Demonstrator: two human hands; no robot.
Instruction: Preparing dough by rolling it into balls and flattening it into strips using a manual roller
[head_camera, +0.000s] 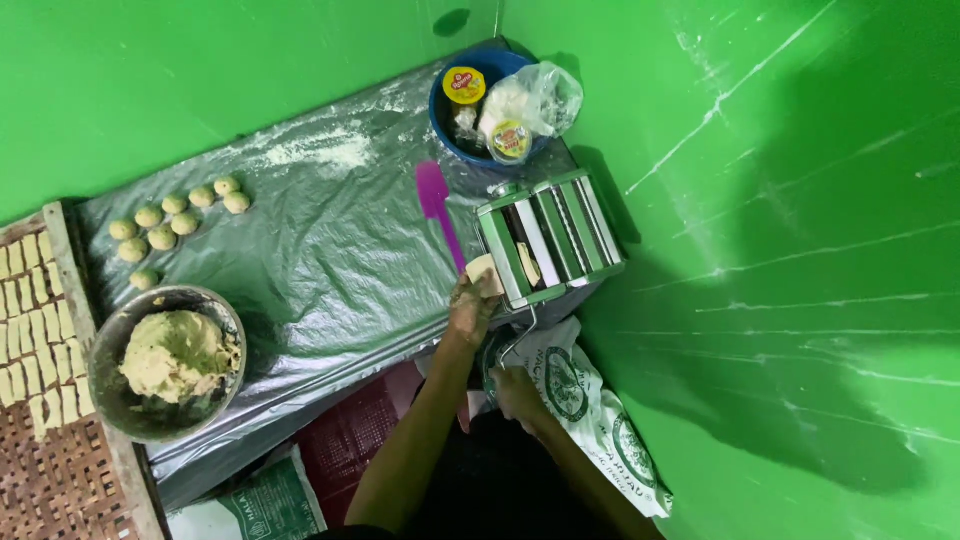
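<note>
A person's left hand (472, 308) presses a pale dough piece (484, 272) into the near side of a green roller machine (548, 240), fingers closed on the dough. The right hand (517, 392) is wrapped around the crank (518, 340) below it. Feeding seems to go best with the dough held flat and square to the rollers, fingertips back, and the crank turned evenly. The machine sits at the right edge of the foil-covered table (330, 260), close to the green wall. A purple spatula (438, 210) lies just left of it. Open foil stretches left toward dough balls (175, 222) and a bowl (112, 350) of dough.
</note>
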